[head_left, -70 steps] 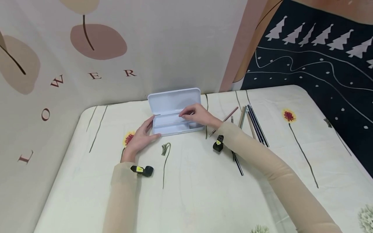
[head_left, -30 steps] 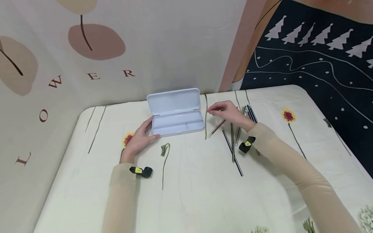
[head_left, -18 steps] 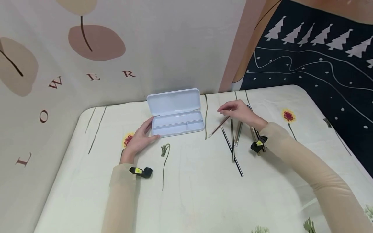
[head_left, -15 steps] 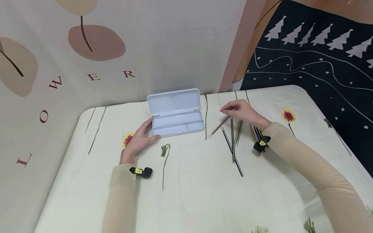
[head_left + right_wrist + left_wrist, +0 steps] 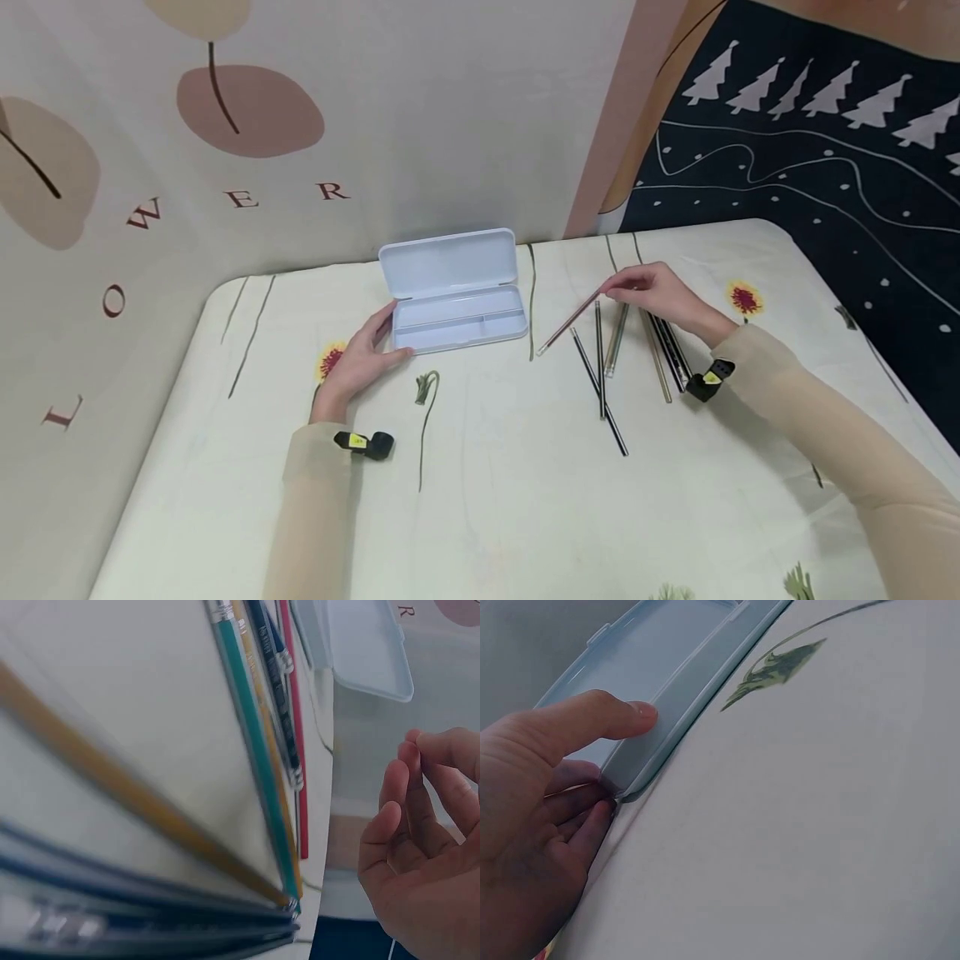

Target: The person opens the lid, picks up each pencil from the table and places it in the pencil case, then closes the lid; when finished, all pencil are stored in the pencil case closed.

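My left hand grips the left end of a pale blue pencil case. Its lid stands raised at the back, and dividers split the base. In the left wrist view the thumb lies over the case's front wall, while the other fingers are at its end. My right hand hovers above the pencils, its thumb and index fingertips together and the other fingers loosely bent. Nothing shows between them in the right wrist view. In the head view its fingertips overlap the far end of a red pencil.
Two dark pencils cross on the tablecloth. Right of them lie a green pencil, yellow pencils and several dark blue ones, partly under my right hand. A wall hanging rises behind the table's back edge.
My right hand has moved from over the case to the right, across the pencils, uncovering the case's compartments and the red pencil. The left hand stays at the case.
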`<state>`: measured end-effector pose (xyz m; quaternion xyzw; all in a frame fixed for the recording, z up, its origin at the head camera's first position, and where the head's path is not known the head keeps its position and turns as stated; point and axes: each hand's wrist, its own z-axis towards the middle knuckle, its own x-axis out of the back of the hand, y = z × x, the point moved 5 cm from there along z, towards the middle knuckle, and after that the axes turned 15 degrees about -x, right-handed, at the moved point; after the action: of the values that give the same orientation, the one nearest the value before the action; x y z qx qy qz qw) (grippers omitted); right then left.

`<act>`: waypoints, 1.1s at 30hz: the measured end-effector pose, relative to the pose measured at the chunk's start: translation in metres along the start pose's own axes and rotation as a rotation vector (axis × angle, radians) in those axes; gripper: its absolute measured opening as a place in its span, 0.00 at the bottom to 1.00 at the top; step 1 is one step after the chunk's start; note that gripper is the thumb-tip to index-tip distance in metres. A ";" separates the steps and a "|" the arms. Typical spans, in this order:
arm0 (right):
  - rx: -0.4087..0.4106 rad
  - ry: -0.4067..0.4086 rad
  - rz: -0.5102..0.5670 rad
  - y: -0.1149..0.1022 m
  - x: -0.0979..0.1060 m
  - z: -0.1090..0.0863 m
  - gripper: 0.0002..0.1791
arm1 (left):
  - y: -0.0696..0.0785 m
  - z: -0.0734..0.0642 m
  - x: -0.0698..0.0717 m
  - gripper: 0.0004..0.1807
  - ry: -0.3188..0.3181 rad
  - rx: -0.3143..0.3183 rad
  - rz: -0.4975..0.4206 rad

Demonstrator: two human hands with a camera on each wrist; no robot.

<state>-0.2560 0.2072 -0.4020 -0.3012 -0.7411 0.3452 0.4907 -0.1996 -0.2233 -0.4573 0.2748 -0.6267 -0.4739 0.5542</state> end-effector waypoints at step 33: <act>-0.054 0.103 -0.018 0.051 0.032 -0.028 0.16 | -0.001 0.000 0.001 0.49 -0.004 0.006 0.014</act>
<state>-0.2351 0.2680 -0.4192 -0.3251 -0.7266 0.3046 0.5231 -0.2003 -0.2245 -0.4575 0.2713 -0.6312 -0.4687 0.5553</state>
